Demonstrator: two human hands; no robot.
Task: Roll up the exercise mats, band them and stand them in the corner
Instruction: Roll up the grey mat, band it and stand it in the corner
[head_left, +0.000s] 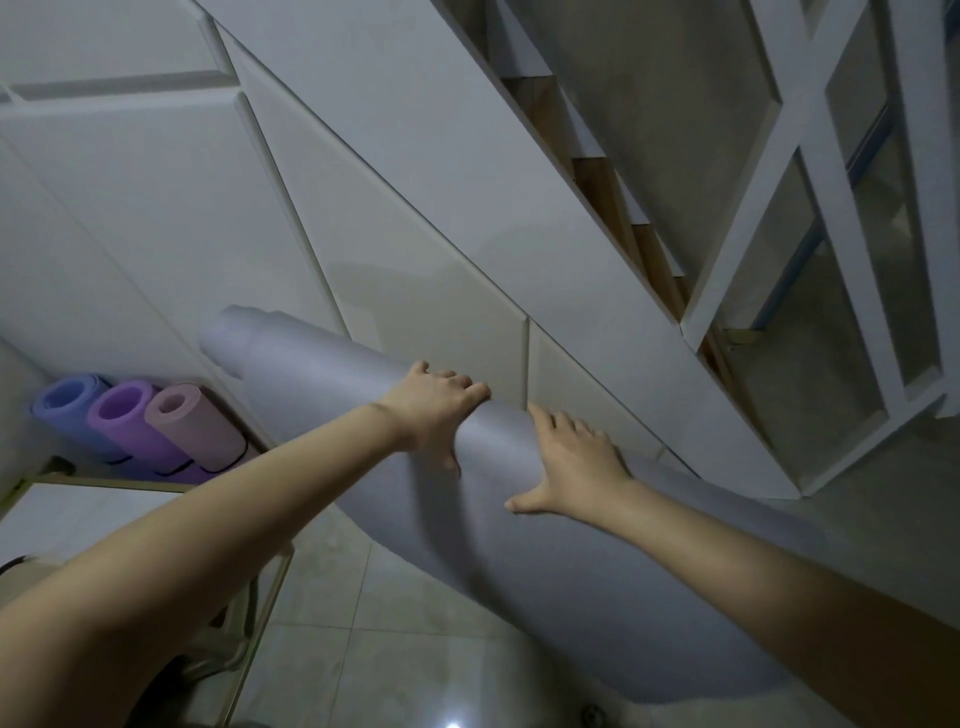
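A grey exercise mat (545, 571) lies on the tiled floor, its far part wound into a roll (311, 374) next to the white panelled wall. My left hand (436, 410) grips the roll from above, fingers curled over its far side and thumb on the near side. My right hand (571, 467) lies flat on the roll just to the right, fingers straight and thumb spread. Three rolled mats stand together in the corner at left: a blue one (67, 410), a purple one (124, 421) and a pink one (197, 426), each with a dark band near its base.
White cabinet panels (389, 234) under a wooden staircase (608, 192) close off the far side. A white lattice railing (831, 218) stands at right. A low white table with a gold frame (270, 587) sits at the near left, over glossy floor tiles (405, 649).
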